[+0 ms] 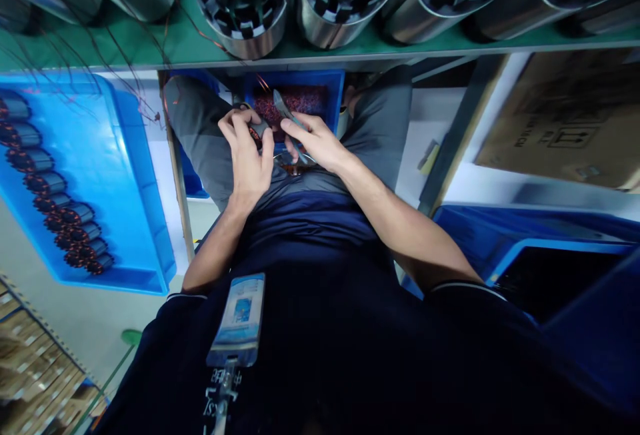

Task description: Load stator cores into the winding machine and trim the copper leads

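Along the top of my view I log a green-topped bench [150, 45] carrying a row of steel stator housings [245, 5], their slotted bores facing me, with thin copper leads trailing off the bench edge at the left. Below it, on the left, I note a large blue tray [125, 175] holding a curved line of wound stators [65, 218] with copper showing at their ends. Right of centre, a cardboard carton [560, 122] sits behind a dark upright post, and a blue bin [575, 268] with a dark interior occupies the lower right. A small blue scrap bin [333, 92], filled with reddish wire offcuts, stands between the person's knees, directly beyond the hands. A badge in a clear holder [240, 318] hangs on the dark shirt in the foreground. Nothing stands between me and the hands, though they overlap each other and hide part of what they hold. The left hand [247, 155] is curled closed around a small dark part [260, 130], fingers over its top and thumb alongside; most of the part is covered, so I cannot identify it further. The right hand [315, 142] is closed on the handles of grey cutting pliers [283, 107], whose tips point up and left over the scrap bin, just beside the dark part, held above the lap.
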Available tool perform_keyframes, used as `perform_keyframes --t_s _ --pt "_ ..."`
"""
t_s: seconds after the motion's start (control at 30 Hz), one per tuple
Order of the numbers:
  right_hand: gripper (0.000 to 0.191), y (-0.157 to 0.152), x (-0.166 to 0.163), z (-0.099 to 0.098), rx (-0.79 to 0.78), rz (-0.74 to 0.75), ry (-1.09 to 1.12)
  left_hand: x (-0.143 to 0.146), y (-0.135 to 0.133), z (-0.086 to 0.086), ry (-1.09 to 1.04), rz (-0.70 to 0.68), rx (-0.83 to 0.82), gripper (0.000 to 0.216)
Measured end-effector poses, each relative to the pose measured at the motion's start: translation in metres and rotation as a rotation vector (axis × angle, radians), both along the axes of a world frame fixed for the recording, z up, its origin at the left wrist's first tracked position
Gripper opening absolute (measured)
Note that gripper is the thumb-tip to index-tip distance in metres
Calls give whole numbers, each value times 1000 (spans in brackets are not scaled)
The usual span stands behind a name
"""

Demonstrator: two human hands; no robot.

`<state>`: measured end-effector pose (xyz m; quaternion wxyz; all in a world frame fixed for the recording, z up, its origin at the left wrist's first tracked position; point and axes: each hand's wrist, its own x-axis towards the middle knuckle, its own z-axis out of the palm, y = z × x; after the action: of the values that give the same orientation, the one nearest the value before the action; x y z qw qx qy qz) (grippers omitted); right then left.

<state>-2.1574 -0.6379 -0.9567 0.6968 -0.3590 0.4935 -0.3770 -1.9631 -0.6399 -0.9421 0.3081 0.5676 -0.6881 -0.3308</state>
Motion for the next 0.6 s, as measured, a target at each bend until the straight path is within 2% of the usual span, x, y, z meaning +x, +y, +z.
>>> perform_keyframes --t_s 0.13,0.17,0.23,0.27,0.33,0.4,0.43,0.53,0.6 --pt "73 23 -1 43 -87 67 -141 10 20 53 17 -209 -165 35" --pt "70 29 -3 51 -139 89 -145 12 24 62 55 -255 -227 39" --pt "62 39 -10 62 -298 94 -104 17 30 76 216 -284 -258 64" --pt "58 44 -14 67 -396 81 -71 19 33 81 348 -280 -190 77" --pt "49 52 -22 75 -590 53 -7 20 39 90 647 -323 115 88" --pt "38 58 -29 86 -726 49 45 17 44 100 868 -363 466 74" --pt "33 61 -31 93 -762 55 77 14 47 106 927 -358 572 67" --pt "20 71 -37 116 -753 51 224 4 52 124 987 -261 681 52" --pt "24 78 -42 132 -705 45 345 -2 54 131 1019 -207 697 52"
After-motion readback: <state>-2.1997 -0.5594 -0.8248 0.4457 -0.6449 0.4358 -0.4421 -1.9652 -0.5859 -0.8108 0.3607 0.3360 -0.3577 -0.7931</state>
